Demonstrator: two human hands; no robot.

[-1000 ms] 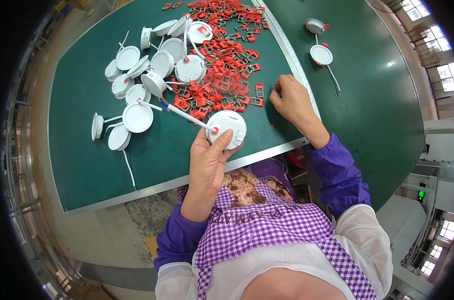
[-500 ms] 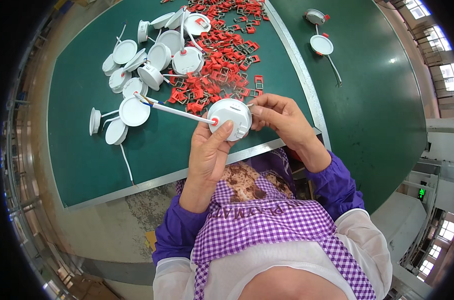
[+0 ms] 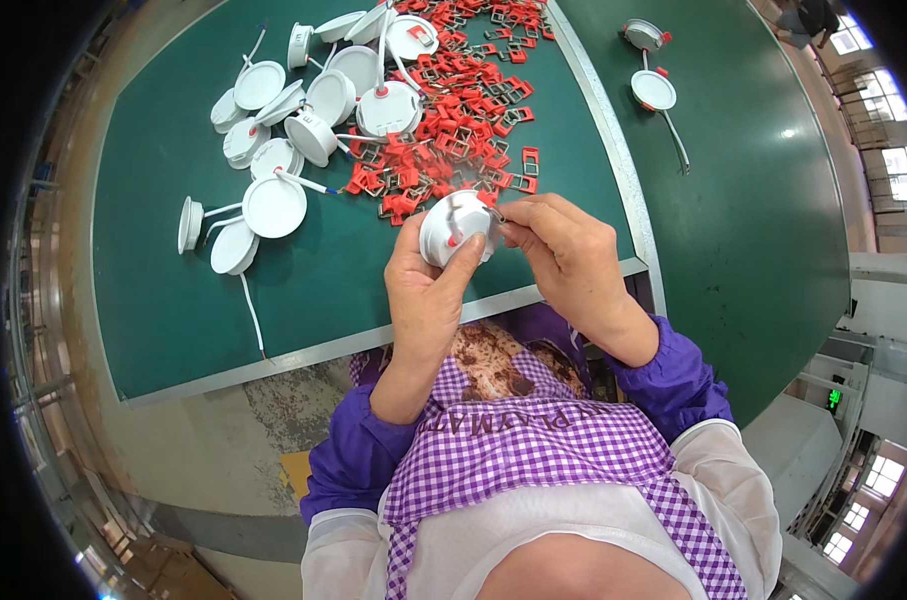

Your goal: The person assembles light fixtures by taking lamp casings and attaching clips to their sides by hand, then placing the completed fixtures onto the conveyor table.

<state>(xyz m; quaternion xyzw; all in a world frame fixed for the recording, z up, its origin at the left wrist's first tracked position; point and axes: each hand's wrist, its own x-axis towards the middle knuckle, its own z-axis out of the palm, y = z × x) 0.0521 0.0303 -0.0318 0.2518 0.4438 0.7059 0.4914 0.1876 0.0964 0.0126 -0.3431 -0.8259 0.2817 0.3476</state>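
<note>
My left hand (image 3: 429, 285) grips a white round downlight (image 3: 444, 232) at the table's near edge, its thumb across the back. A red spot marks the cable entry by the thumb; the cable itself is smeared and hard to follow. My right hand (image 3: 564, 250) pinches a small spring clip (image 3: 488, 199) of red plastic and metal against the downlight's right rim. Whether the clip is seated there I cannot tell. Just beyond both hands lies a pile of red and metal spring clips (image 3: 464, 130).
Several white downlights (image 3: 332, 98) with cables lie at the left of the green table (image 3: 174, 320). A metal strip (image 3: 614, 165) edges it on the right. On the green surface (image 3: 744, 200) beyond lie two downlights (image 3: 655, 90) with red clips.
The downlight has turned in my left hand, and its cable no longer stretches out to the left. A red clip now shows at its rim by my right fingers.
</note>
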